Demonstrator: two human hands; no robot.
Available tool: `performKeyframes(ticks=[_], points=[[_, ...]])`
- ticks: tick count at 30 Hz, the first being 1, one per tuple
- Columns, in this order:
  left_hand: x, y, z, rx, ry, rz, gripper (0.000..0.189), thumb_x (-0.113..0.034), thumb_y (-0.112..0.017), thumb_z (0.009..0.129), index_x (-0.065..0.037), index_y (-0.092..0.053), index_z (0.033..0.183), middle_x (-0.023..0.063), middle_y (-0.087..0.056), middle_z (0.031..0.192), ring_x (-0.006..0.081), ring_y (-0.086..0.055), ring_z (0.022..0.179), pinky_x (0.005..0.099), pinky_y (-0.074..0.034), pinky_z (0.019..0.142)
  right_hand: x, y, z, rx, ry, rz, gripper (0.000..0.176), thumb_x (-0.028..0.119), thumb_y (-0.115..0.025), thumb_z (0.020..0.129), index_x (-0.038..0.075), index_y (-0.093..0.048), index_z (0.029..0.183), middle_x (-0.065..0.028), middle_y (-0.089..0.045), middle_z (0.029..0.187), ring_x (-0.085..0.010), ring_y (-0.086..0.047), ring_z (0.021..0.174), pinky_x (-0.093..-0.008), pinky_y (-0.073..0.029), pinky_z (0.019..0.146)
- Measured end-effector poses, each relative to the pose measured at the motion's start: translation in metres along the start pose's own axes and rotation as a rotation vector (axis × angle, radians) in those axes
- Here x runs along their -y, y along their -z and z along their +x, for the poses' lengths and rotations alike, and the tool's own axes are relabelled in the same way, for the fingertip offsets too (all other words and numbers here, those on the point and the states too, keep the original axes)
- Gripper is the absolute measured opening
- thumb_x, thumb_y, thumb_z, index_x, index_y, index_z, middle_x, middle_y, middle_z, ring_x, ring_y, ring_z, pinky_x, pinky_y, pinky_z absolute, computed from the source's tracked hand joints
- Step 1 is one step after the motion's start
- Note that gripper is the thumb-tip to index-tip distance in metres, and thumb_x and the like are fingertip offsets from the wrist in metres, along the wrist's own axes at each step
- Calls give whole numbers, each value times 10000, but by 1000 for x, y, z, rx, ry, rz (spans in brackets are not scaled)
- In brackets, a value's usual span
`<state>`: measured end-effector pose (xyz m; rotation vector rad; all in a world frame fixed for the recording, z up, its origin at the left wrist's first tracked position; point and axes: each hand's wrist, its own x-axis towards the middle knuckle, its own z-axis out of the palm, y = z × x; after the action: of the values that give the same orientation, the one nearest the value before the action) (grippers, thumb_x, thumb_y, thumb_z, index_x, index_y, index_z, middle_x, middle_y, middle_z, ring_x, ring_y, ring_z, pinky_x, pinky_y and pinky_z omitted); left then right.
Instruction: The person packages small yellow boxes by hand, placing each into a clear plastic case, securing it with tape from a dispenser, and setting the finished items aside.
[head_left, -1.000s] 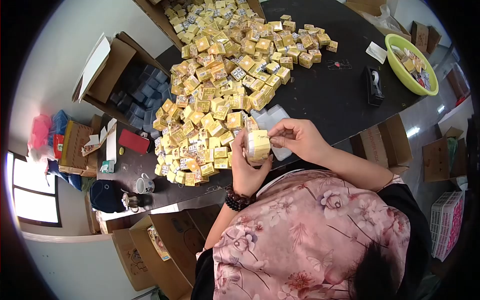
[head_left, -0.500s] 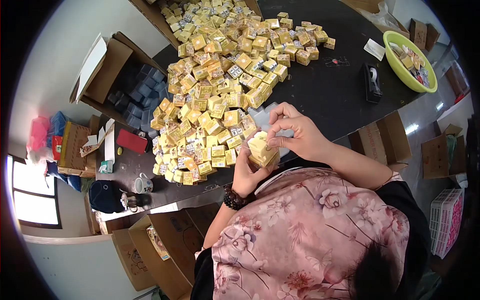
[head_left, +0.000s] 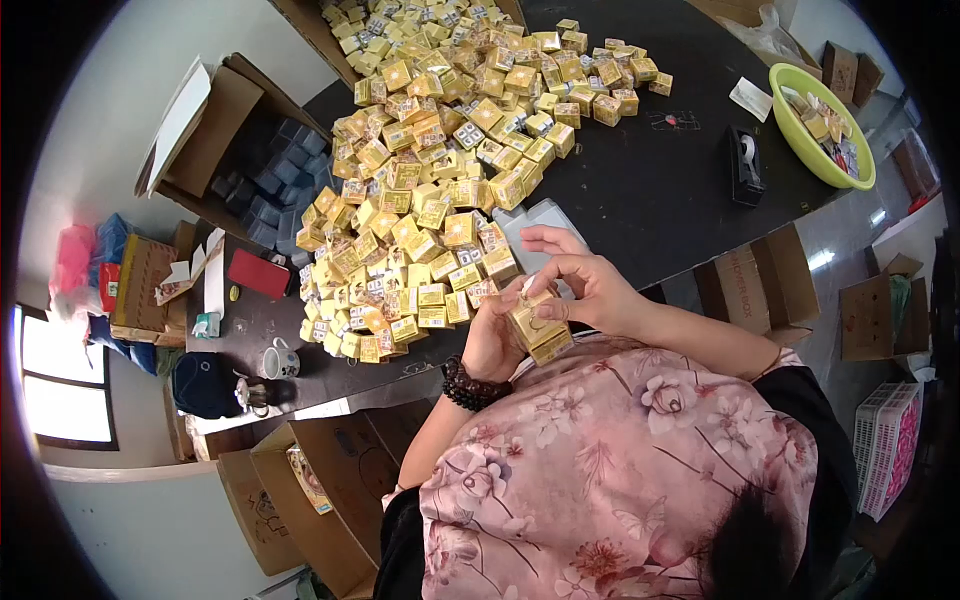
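Close to my body, a small stack of yellow boxes (head_left: 541,328) is held between my two hands. My left hand (head_left: 490,338), with a dark beaded bracelet at the wrist, is closed around its left side. From the right, my right hand (head_left: 592,290) bends its thumb and index finger onto the top end, where a small whitish bit shows; the other fingers stick out. What exactly the fingertips pinch is partly hidden. Just beyond my hands, a translucent plastic container (head_left: 540,218) lies on the black table (head_left: 650,215), beside a large pile of small yellow boxes (head_left: 420,200).
On the right are a black tape dispenser (head_left: 746,165) and a green basin (head_left: 868,178) with assorted packets. At left, an open carton (head_left: 225,120) holds clear plastic containers. A red phone-like object (head_left: 260,273) and a mug (head_left: 281,360) stand near the table's left end.
The held boxes have tilted and come slightly lower and to the right. My right hand has moved down, its thumb and index finger now at the top end. Clear film around the boxes shows less.
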<state>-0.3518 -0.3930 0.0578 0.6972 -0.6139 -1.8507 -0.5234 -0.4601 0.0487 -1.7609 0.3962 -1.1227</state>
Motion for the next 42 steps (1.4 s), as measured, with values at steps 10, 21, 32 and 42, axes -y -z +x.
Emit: performKeyframes(ticks=[10, 21, 32, 42], points=[[3, -1, -2, 135, -37, 111, 636, -51, -608, 868, -45, -276, 1411, 76, -483, 1263, 185, -501, 1184, 358, -440, 987, 10, 12, 5, -29, -187, 366, 173, 111, -705, 874, 16, -561, 891, -80, -669, 1004, -161, -620, 1031, -300, -486, 901], [13, 2, 1, 32, -26, 407, 632, 48, -585, 828, -13, -301, 1390, 72, -495, 1256, 156, -494, 1174, 316, -403, 999, 11, 25, 0, -7, -347, 298, 150, 114, -669, 899, -5, -709, 981, -41, -656, 942, -107, -625, 903, -245, -504, 781], [22, -3, 11, 73, 145, 16, 480, -320, -422, 1018, -39, -334, 1397, 81, -520, 1280, 173, -541, 1158, 336, -461, 958, 10, 34, -26, 83, 55, -273, 255, 121, -658, 877, 40, -671, 1118, -115, -662, 1137, -257, -632, 1075, -385, -461, 972], [20, -18, 37, -66, 134, 231, 597, -468, -492, 907, 16, -497, 1255, 111, -622, 994, 212, -613, 924, 333, -501, 832, -56, 177, -79, -1065, -166, -1215, 771, 239, -752, 801, 3, -334, 1404, -220, -432, 1350, -390, -392, 1264, -436, -324, 1065]])
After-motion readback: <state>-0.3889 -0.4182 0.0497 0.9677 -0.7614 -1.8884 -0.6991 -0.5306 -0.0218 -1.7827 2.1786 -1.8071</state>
